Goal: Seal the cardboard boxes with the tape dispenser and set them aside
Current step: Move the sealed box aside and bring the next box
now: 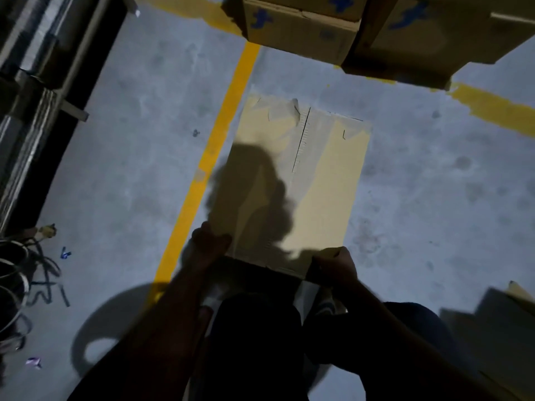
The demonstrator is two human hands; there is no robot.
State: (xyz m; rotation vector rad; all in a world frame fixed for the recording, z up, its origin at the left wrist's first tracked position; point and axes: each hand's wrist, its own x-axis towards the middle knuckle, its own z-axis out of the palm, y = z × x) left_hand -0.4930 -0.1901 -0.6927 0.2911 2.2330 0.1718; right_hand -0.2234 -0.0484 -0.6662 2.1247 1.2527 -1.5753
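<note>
Both hands [211,241] [333,264] grip near edge of cardboard box [324,192].

1. Cardboard box [318,183]: tan, with a dark centre seam.
2. Floor [130,140]: mottled grey-blue.
3. Floor stripe [214,149]: yellow.
4. Stacked boxes [298,33]: brown, with blue printed marks.

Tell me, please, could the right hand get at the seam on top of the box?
Probably yes: the right hand grips the box at its near edge, and nothing lies on the top between it and the seam.
</note>
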